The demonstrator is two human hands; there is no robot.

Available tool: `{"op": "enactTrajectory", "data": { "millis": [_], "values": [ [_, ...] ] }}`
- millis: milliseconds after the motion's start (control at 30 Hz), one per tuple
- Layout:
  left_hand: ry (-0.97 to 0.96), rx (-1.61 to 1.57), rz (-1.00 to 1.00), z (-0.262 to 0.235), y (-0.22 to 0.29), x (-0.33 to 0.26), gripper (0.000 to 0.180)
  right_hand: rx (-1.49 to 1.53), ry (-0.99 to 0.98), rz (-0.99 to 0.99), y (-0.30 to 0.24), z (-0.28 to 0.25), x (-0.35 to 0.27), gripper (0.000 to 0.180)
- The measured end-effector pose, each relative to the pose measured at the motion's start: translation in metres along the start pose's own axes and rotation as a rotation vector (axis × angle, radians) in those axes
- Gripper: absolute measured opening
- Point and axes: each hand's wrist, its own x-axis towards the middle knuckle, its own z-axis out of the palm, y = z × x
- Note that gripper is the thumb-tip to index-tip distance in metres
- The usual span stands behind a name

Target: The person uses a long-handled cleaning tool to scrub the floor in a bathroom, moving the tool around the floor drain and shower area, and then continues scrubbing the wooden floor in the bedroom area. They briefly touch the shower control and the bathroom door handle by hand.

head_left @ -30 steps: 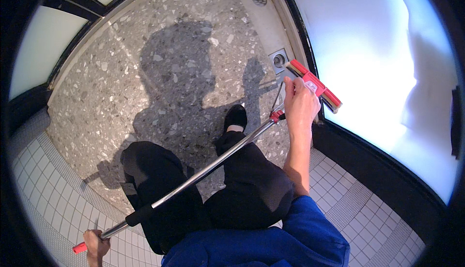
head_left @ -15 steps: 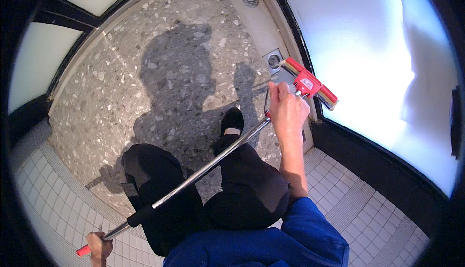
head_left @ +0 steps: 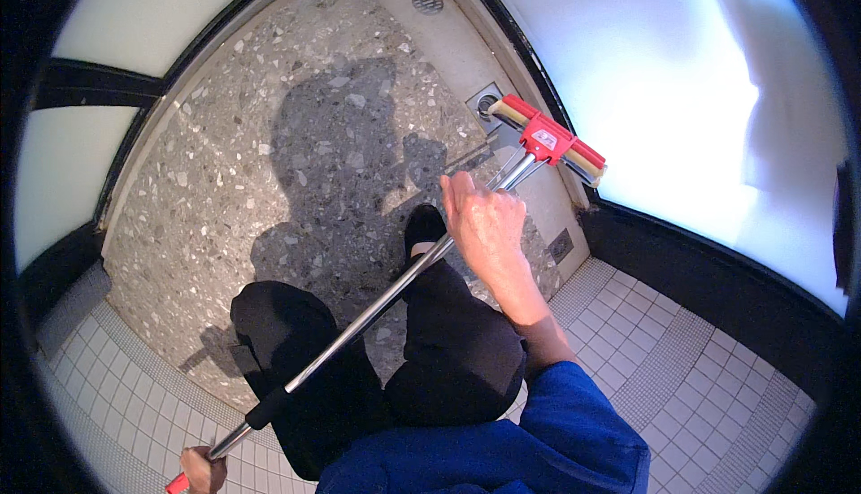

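A sponge mop with a red head [head_left: 549, 139], a pale yellow sponge strip and a silver pole [head_left: 368, 316] slants across my legs, its head raised at the upper right. My right hand [head_left: 489, 225] is closed around the pole just below the head, beside thin metal rods; whether it also grips a lever is hidden. Low at the left, my left hand [head_left: 204, 470] wraps the pole's other end, next to its red tip [head_left: 178, 483]. A black sleeve [head_left: 266, 408] sits on the pole above that hand.
Speckled stone floor [head_left: 197, 180] lies ahead, with white tile [head_left: 682, 377] along the near side. A round drain [head_left: 428, 1] and a square-framed drain [head_left: 485, 99] line the right edge. Black-framed frosted panels [head_left: 646, 73] stand at both sides. My black shoe [head_left: 424, 225] is below the pole.
My right hand has shifted left and slightly down, farther from the mop head, baring more of the rods. The head has moved slightly left and up; my left hand is lower and farther right.
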Motion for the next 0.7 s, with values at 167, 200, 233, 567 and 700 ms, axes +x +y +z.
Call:
{"op": "enactTrajectory", "data": {
  "millis": [167, 200, 233, 567, 700],
  "values": [
    [0.194, 0.053, 0.084, 0.008, -0.040, -0.016, 0.026, 0.189, 0.050, 0.084, 0.009, 0.004, -0.009, 0.031],
    [0.245, 0.052, 0.100, -0.018, -0.007, -0.014, 0.026, 0.246, 0.074, 0.130, 0.016, 0.006, -0.014, 0.030],
    [-0.001, 0.036, -0.101, -0.088, 0.066, 0.010, 0.022, 0.309, 0.103, 0.172, 0.024, 0.010, -0.018, 0.029],
    [0.357, 0.458, -0.014, -0.188, 0.115, 0.043, 0.034, 0.443, 0.355, 0.632, 0.126, 0.112, -0.020, 0.036],
    [0.318, 0.460, -0.032, -0.194, 0.094, 0.041, 0.028, 0.237, 0.142, 0.783, 0.170, 0.156, -0.009, 0.040]
  ]
}}
